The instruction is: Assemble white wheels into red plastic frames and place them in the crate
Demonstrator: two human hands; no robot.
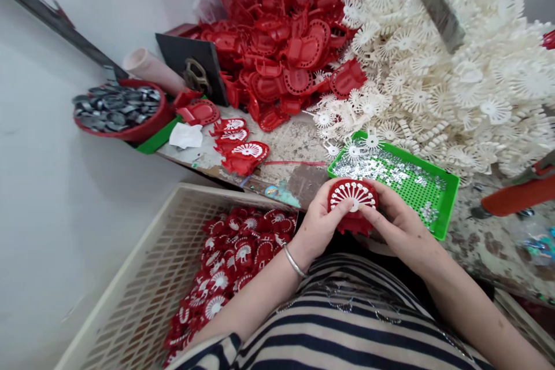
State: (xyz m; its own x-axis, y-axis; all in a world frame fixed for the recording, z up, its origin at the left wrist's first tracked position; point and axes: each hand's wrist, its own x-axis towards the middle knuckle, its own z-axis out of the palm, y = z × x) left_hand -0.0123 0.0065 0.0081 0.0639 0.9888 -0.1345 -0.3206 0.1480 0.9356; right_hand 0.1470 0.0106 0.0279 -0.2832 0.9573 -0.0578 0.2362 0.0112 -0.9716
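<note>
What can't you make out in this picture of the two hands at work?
All in the head view:
Underside of the held red piece: faces away, with the left hand and right hand gripping its sides.
Lower part of the white fan: partly covered by the thumbs.
Metal bits in the green tray: too small for exact shapes.
Crate floor: buried under red-and-white pieces.
White pile: cut by the right edge.

Navy-striped shirt [333, 324], silver bangle [293, 262]
</note>
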